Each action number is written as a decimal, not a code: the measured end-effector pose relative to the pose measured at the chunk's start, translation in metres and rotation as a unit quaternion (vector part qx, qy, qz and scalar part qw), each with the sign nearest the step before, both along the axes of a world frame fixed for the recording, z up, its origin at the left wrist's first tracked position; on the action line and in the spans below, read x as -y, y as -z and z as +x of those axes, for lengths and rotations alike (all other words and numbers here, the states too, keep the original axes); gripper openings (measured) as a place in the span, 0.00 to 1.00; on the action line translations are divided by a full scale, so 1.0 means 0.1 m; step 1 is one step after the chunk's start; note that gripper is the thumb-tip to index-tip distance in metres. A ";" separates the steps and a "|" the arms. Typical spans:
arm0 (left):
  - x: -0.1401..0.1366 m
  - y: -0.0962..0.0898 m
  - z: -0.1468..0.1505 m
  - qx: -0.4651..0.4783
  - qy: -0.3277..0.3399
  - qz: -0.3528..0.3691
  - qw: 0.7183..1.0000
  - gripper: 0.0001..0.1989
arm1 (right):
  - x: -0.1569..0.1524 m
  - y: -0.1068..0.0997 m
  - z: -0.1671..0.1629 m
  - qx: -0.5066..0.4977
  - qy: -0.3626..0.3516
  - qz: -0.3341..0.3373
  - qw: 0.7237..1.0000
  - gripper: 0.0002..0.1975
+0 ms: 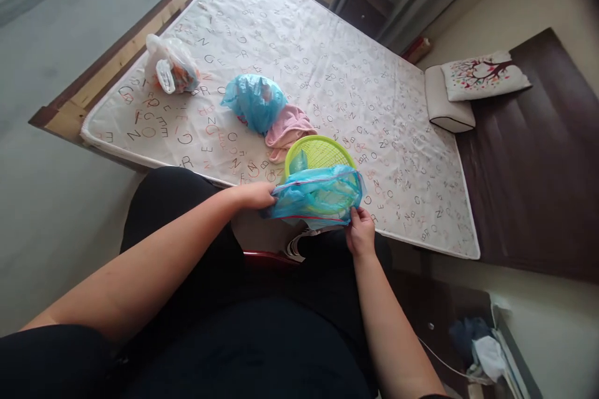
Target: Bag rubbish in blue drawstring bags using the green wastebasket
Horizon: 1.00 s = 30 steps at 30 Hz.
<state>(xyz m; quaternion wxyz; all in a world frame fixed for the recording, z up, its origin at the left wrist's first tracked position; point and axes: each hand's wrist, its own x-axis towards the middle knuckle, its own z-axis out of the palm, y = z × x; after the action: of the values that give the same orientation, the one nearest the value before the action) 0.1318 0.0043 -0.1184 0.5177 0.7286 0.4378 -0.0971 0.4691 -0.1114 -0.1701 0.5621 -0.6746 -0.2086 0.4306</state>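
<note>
Stretched between my two hands is a thin blue plastic bag (322,190) with a reddish line along its edge. My left hand (257,195) pinches its left end, and my right hand (362,230) grips its lower right corner. Behind and partly under the bag, a lime-green mesh basket (322,148) rests at the mattress edge; its lower part shows only through the plastic. A pink cloth (289,127) lies crumpled beside the basket. Touching the cloth is a filled blue plastic bag (256,99), whose contents I cannot make out.
The lettered mattress (365,99) spreads out in front of me. A white plastic bag (171,65) with orange contents sits at its left. Pillows (484,77) lie by the dark headboard (538,187). At lower right, a dark nightstand (435,318) holds a white cloth (489,356).
</note>
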 end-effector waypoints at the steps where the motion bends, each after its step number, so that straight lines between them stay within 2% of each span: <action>1: -0.04 0.02 -0.02 -0.004 0.004 -0.001 1.000 0.08 | 0.04 0.01 -0.01 0.010 0.015 0.007 1.000 0.31; 3: -0.14 0.09 -0.05 -0.004 -0.013 -0.005 1.000 0.06 | 0.10 0.02 0.01 0.028 0.012 -0.002 1.000 0.30; 4: -0.18 0.14 -0.06 0.002 -0.044 -0.005 0.999 0.06 | 0.11 0.03 0.03 0.034 -0.004 -0.014 0.999 0.29; 6: -0.27 0.24 -0.07 0.037 -0.153 -0.006 0.988 0.07 | 0.11 0.05 0.07 0.041 -0.033 -0.044 0.998 0.27; 9: -0.39 0.34 -0.01 0.138 -0.320 0.033 0.937 0.14 | 0.00 0.06 0.13 0.040 -0.042 -0.051 0.997 0.23; 11: -0.46 0.34 0.07 0.214 -0.377 0.080 0.898 0.19 | -0.13 0.03 0.16 0.035 -0.027 -0.003 0.999 0.23; 14: -0.54 0.24 0.20 0.303 -0.392 0.105 0.862 0.23 | -0.38 -0.04 0.17 0.033 -0.041 0.101 0.993 0.26; 17: -0.62 0.14 0.33 0.338 -0.353 0.104 0.866 0.24 | -0.63 -0.12 0.18 0.095 -0.089 0.152 0.980 0.24; 19: -0.69 0.13 0.39 0.334 -0.344 0.124 0.869 0.24 | -0.78 -0.16 0.18 0.152 -0.095 0.122 0.976 0.22; 22: -0.83 0.19 0.42 0.303 -0.372 0.171 0.861 0.24 | -0.94 -0.21 0.17 0.208 -0.088 0.071 0.972 0.19; 25: -0.95 0.27 0.39 0.265 -0.384 0.185 0.865 0.24 | -1.05 -0.26 0.15 0.255 -0.117 0.070 0.957 0.17; 27: -0.99 0.30 0.37 0.240 -0.383 0.150 0.879 0.21 | -1.10 -0.29 0.15 0.251 -0.143 0.078 0.954 0.18; 30: -1.00 0.31 0.37 0.195 -0.393 0.039 0.898 0.20 | -1.14 -0.30 0.18 0.148 -0.174 0.068 0.971 0.22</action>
<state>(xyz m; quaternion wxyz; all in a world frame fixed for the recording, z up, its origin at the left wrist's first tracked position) 0.1685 0.1046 -0.1495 0.5596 0.5213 0.5824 0.2754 0.4871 0.0025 -0.1398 0.4863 -0.6441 -0.4324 0.4021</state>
